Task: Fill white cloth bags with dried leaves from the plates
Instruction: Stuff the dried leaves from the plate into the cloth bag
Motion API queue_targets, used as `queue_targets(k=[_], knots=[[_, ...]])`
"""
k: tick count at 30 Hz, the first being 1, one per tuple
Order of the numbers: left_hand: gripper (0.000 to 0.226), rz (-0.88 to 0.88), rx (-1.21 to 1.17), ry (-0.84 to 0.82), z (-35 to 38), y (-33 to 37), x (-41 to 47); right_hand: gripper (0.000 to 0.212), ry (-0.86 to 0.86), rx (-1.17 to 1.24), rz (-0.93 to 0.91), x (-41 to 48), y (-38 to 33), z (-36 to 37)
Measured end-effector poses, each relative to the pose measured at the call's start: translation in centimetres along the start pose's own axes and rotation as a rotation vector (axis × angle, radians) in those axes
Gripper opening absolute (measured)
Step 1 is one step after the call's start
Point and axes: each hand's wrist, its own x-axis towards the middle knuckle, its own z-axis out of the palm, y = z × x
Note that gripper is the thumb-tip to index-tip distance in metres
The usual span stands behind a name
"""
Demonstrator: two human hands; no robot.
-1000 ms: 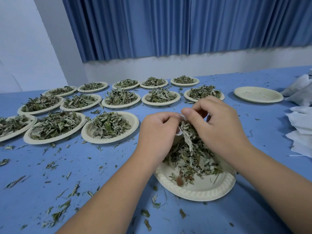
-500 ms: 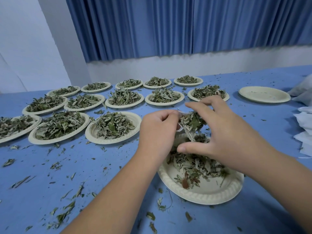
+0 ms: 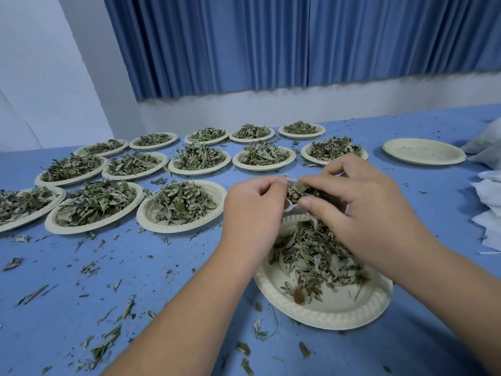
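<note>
Left hand pinches bag mouth open; right hand fingers grip leaves; over 5 o'clock plate, catches spills.

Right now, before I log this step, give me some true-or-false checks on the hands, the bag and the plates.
1. The left hand and right hand work above the nearest plate. True.
2. The plate at the far right is heaped with leaves. False: it is almost bare.
3. The left hand holds the small white bag. True.
4. The right hand lies flat on the table. False: it pinches leaves at the bag's mouth.
5. Leaf bits lie scattered on the table. True.
</note>
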Motion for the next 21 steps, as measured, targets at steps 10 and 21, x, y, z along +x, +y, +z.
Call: queue_targets(k=[10, 21], knots=[[0.024, 0.046, -0.009, -0.069, 0.04, 0.01, -0.21, 0.005, -0.033, -0.108, -0.026, -0.05, -0.61, -0.19], [0.024, 0.096, 0.054, -0.128, 0.25, 0.22, -0.62, 0.016, -0.042, -0.138, 0.048, 0.12, -0.97, -0.52]])
